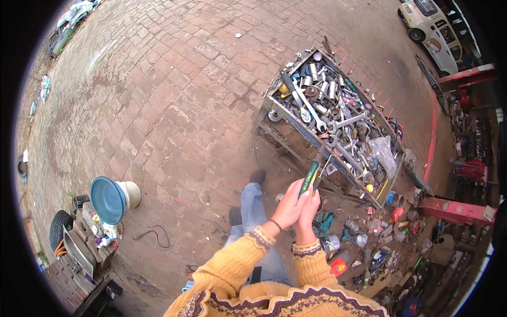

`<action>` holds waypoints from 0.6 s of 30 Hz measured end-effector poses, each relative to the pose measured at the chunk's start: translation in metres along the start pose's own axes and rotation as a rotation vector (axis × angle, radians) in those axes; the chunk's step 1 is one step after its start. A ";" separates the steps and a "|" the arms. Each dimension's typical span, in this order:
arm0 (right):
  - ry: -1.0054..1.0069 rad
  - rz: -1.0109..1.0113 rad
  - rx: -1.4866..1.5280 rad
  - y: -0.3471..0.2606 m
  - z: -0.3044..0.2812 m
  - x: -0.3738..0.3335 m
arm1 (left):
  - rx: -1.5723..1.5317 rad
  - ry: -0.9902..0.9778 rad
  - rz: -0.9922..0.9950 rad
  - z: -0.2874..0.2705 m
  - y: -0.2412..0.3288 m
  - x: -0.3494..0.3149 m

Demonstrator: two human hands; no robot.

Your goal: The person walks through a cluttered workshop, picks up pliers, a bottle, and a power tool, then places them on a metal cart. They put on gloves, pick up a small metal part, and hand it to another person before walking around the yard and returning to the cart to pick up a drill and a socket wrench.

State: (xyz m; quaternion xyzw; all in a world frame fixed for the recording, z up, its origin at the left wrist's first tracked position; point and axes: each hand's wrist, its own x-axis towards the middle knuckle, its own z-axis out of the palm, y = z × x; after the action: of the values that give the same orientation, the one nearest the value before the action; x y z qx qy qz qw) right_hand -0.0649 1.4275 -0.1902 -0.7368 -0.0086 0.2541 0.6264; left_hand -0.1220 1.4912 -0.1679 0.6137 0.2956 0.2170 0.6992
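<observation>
left grip (287,206) closed round the lower end of a green-handled tool (310,177); right grip (307,215) pressed against it, its exact hold hidden; a thin bent rod (324,170) juts beside the tool, at the near edge of a rimmed metal tabletop (296,122) heaped with wrenches (349,121) and sockets (332,89); well apart, leftward, a blue basin (107,199) on brick paving (174,132).
</observation>
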 end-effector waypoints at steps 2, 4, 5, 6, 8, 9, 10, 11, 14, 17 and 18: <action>0.037 -0.087 -0.074 -0.024 0.017 0.035 | -0.048 -0.002 -0.049 0.004 0.002 0.044; 0.099 -0.104 -0.024 -0.040 0.030 0.062 | -0.024 -0.016 -0.018 0.008 0.005 0.083; 0.115 -0.167 -0.044 -0.045 0.037 0.079 | 0.008 -0.015 0.003 0.009 0.006 0.103; 0.158 -0.176 -0.120 -0.049 0.038 0.093 | 0.053 -0.032 -0.006 0.009 0.006 0.116; 0.144 -0.299 -0.418 -0.058 0.031 0.115 | 0.306 0.033 0.046 0.011 0.010 0.138; 0.130 -0.330 -0.579 -0.062 0.026 0.123 | 0.409 0.071 0.047 0.011 0.012 0.146; 0.119 -0.116 -0.421 -0.066 0.020 0.126 | 0.438 0.074 0.020 0.009 0.015 0.152; 0.201 -0.075 -0.558 -0.070 0.016 0.130 | 0.466 0.085 0.004 0.007 0.017 0.157; 0.205 -0.244 -0.693 -0.081 0.018 0.127 | 0.365 0.100 -0.002 -0.006 0.028 0.160; -0.064 -0.256 -0.626 -0.089 0.055 0.113 | 0.110 0.143 -0.104 -0.027 0.042 0.161; -0.149 -0.246 -0.707 -0.091 0.074 0.108 | 0.158 0.171 -0.094 -0.036 0.046 0.165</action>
State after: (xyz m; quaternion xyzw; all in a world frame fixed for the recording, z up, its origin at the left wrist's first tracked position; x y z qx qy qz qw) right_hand 0.0286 1.5504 -0.1512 -0.8805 -0.2297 0.2110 0.3570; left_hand -0.0233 1.6342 -0.1493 0.6317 0.3989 0.2116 0.6301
